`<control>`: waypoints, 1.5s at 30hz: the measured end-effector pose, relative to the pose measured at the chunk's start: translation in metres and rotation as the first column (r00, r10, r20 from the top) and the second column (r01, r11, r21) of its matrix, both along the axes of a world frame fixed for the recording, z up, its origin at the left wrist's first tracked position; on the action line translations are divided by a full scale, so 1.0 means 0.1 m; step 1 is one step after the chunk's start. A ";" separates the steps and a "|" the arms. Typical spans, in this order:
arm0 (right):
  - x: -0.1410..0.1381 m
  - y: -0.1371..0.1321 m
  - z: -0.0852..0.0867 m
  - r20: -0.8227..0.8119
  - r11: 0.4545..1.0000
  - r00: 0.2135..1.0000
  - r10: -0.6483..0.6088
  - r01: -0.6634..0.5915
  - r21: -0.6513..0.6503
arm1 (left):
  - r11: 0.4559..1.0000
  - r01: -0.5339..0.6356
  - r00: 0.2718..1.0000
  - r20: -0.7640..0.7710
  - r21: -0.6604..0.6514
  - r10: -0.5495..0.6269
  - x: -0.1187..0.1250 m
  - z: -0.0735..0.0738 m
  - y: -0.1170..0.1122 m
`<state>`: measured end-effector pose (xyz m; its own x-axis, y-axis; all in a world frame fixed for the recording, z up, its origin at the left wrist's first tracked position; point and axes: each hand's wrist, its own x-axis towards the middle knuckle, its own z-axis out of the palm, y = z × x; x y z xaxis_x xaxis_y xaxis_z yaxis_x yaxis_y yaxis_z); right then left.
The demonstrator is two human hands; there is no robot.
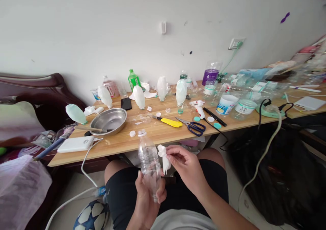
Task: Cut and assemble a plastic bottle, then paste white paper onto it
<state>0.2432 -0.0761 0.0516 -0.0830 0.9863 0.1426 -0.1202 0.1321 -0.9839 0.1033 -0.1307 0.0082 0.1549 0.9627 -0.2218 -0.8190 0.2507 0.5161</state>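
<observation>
My left hand (150, 192) is wrapped round the lower part of a clear plastic bottle (147, 155), which stands nearly upright over my lap. Between the fingertips of my right hand (185, 165) is a crumpled white tissue (164, 158), just right of the bottle; whether it touches the bottle I cannot tell. On the table ahead lie a yellow utility knife (171, 122) and scissors (195, 127) with dark blue handles. A loose white cap (132, 133) lies close to the bottle's neck.
A steel bowl (108, 121) with a brush across it stands left on the wooden table (119, 148), near a white power bank (75, 144). Several white-covered bottle shapes (139, 97) stand behind. A glue gun (198, 108) and several clear bottles (244, 107) are to the right.
</observation>
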 end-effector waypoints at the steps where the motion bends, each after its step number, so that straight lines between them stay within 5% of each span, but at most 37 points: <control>1: -0.02 -0.01 0.01 -0.001 0.999 0.999 0.035 -0.035 -0.011 | 1.000 0.007 1.000 -0.013 0.010 -0.007 0.01 -0.02 -0.02; 5: -0.05 -0.03 0.02 -0.078 0.987 0.992 0.102 -0.110 -0.118 | 0.999 0.033 0.986 -0.167 0.033 -0.027 -0.02 -0.06 -0.04; 13: -0.06 -0.05 -0.03 -0.239 0.963 0.971 -0.020 -0.045 -0.264 | 0.998 -0.058 0.896 -0.440 0.000 0.053 -0.12 -0.13 0.08; 23: -0.12 -0.02 -0.14 -0.069 0.994 0.996 -0.050 0.043 -0.098 | 0.990 0.138 0.965 -0.227 0.010 -0.132 -0.14 -0.18 -0.06; 28: 0.06 0.10 -0.23 -0.086 0.980 0.979 -0.187 0.180 -0.081 | 0.997 0.072 0.992 -0.104 0.034 -0.068 -0.19 -0.19 -0.04; 32: 0.14 0.11 -0.18 -0.088 0.973 0.971 -0.221 0.214 -0.091 | 0.999 0.024 0.983 -0.184 0.047 -0.015 -0.14 -0.15 -0.01; 39: -0.11 -0.07 -0.06 -0.207 0.992 0.978 -0.031 0.005 -0.123 | 0.980 -0.109 0.799 -0.572 0.167 0.186 0.00 -0.19 0.01; 45: -0.13 -0.09 -0.10 -0.215 0.989 0.976 0.045 -0.074 -0.129 | 0.940 -0.238 0.596 -0.727 0.244 0.340 -0.04 -0.35 0.03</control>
<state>0.2298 -0.0852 0.0417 -0.1245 0.9918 0.0291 -0.3306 -0.0138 -0.9437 0.0989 -0.1278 -0.0268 -0.3071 0.9515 -0.0203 -0.1526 -0.0282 0.9879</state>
